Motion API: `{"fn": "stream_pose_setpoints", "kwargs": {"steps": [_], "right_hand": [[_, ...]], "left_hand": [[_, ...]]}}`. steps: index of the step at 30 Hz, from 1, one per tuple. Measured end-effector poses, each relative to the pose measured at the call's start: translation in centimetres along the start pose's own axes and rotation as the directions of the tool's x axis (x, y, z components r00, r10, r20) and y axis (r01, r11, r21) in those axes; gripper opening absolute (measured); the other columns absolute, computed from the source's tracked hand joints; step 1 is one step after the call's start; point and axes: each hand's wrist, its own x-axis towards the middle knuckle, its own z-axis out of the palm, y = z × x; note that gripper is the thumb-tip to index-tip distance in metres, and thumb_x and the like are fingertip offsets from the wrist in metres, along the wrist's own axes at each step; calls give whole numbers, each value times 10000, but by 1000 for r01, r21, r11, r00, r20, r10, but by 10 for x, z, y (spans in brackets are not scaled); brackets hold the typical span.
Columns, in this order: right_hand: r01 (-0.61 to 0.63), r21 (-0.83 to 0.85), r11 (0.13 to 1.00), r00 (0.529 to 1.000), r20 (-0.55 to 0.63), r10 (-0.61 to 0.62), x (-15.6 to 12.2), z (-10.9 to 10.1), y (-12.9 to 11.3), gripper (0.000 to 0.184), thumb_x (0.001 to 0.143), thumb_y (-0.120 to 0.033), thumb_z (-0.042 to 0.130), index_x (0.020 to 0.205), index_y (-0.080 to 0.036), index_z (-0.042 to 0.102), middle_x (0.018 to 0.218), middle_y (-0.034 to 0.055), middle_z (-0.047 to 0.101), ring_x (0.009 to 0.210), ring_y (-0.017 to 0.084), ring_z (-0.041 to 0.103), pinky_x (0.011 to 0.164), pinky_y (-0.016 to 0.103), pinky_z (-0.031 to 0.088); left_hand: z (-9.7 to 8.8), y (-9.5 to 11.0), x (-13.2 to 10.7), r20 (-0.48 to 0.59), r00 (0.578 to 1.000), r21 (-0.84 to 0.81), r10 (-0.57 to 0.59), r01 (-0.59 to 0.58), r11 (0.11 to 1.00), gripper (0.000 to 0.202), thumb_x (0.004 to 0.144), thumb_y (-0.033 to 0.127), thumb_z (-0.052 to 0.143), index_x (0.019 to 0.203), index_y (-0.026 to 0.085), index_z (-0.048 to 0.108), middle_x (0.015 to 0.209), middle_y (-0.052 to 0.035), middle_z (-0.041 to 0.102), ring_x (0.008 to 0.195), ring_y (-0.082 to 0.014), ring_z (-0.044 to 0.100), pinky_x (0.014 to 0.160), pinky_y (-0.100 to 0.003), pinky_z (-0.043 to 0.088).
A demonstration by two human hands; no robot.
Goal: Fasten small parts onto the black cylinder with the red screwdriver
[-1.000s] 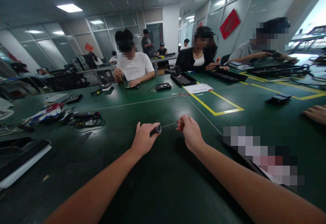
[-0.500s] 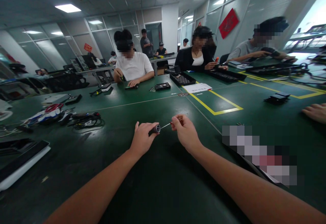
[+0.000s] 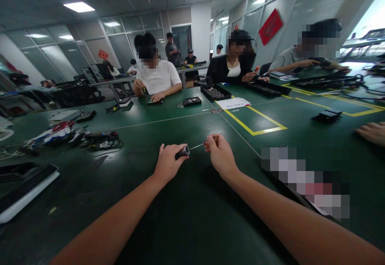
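My left hand (image 3: pixel 169 161) is closed around a short dark cylinder (image 3: pixel 183 151), its round, pale-rimmed end turned toward the right. In my right hand (image 3: pixel 221 153) a thin screwdriver (image 3: pixel 197 146) is pinched by its reddish handle, which the fingers mostly cover. The metal shaft points left, and its tip is at the cylinder's open end; whether it touches inside cannot be made out. Both hands are held above the green table (image 3: pixel 180 217).
Tangled cables (image 3: pixel 102 140) and a black-and-white device (image 3: pixel 30 188) lie at left. A blurred-out item (image 3: pixel 309 184) is at right, near another person's hand (image 3: pixel 373 133). Black trays (image 3: pixel 215 92) and a white sheet (image 3: pixel 233 103) lie farther back, where several people sit.
My right hand has shifted slightly to the right and up with the screwdriver, and its fingers have changed position on the handle. The left hand stays almost still around the cylinder.
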Motion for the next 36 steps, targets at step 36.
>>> {"fn": "stream_pose_setpoints", "kwargs": {"steps": [36], "right_hand": [[70,-58,996,994,84,-65,-8,2,-7,249,942,-483,542,919,-241,596,824,37,688,763,217,654,731,374,501]], "left_hand": [[2,-1,2,-30,999,-64,13,-15,998,338,917,272,687,1252,308,669,1245,-33,704,1204,-262,599,1207,-620,213]]}}
